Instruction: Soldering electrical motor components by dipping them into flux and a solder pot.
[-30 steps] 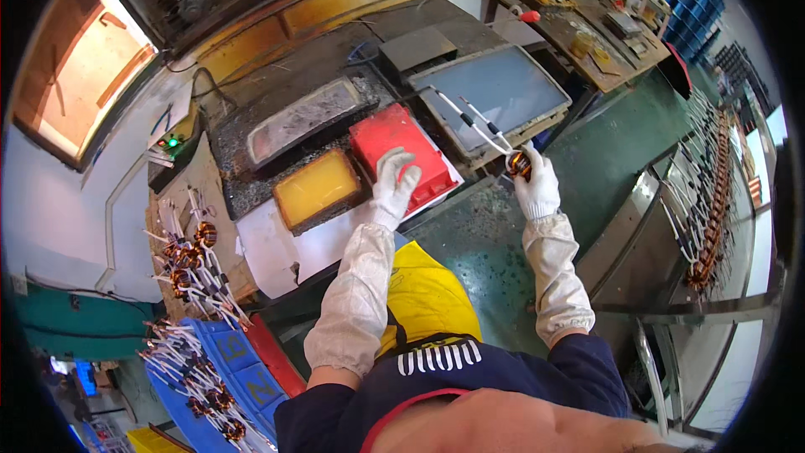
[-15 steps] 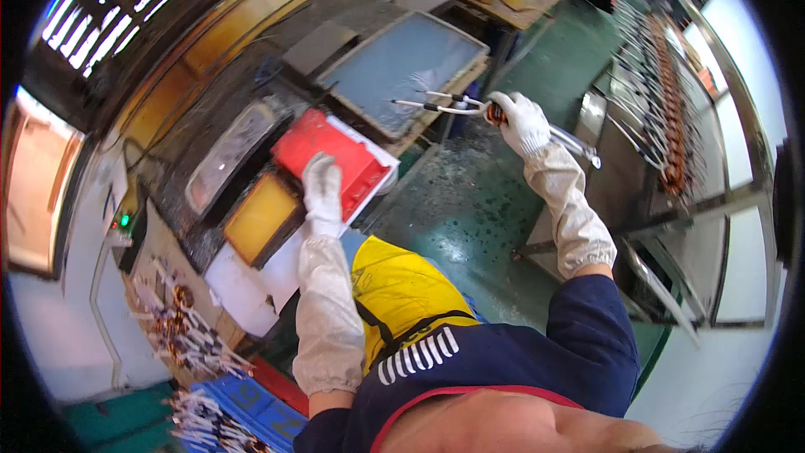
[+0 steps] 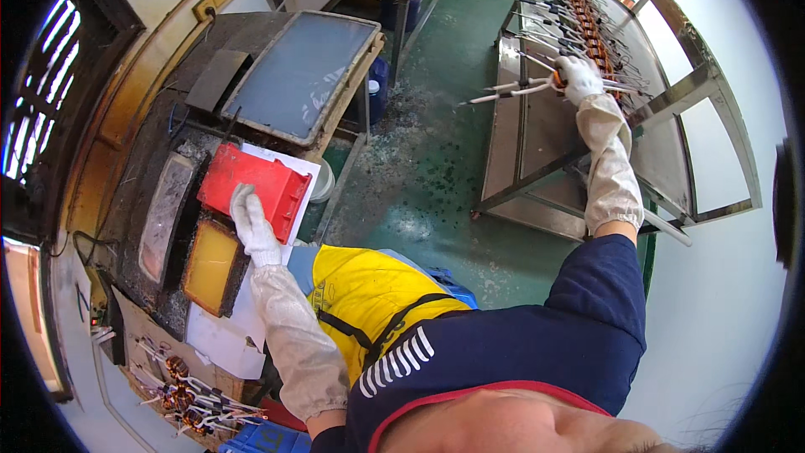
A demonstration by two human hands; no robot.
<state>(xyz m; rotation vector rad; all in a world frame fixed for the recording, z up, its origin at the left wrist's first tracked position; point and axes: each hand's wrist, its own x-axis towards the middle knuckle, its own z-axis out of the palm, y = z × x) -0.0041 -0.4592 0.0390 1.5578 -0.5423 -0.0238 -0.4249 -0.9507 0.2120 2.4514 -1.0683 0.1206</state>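
Note:
My right hand [image 3: 580, 80], in a white glove, is closed round a copper wire coil [image 3: 558, 79] with white-sleeved leads. The leads stick out to the left, with dark bands along them and bare-looking tips. This coil is at the near end of a long row of similar copper coils [image 3: 591, 13] on a metal rack; whether it touches the rack is hidden. My left hand [image 3: 253, 222], gloved too, has its fingers stretched out at the near edge of a red plastic bin [image 3: 243, 180]. Nothing shows in its fingers.
On the left bench are a yellow-filled square pan [image 3: 211, 262], a narrow grey-white trough [image 3: 166, 210] and a large grey-blue shallow tank [image 3: 298, 75]. More coils [image 3: 180, 394] lie at lower left. The metal rack's frame [image 3: 537, 174] stands at right, across the green floor [image 3: 402, 176].
My right hand has carried the coil right and farther away, up to the row on the rack. My left hand stays by the red bin. The view has swung to the right.

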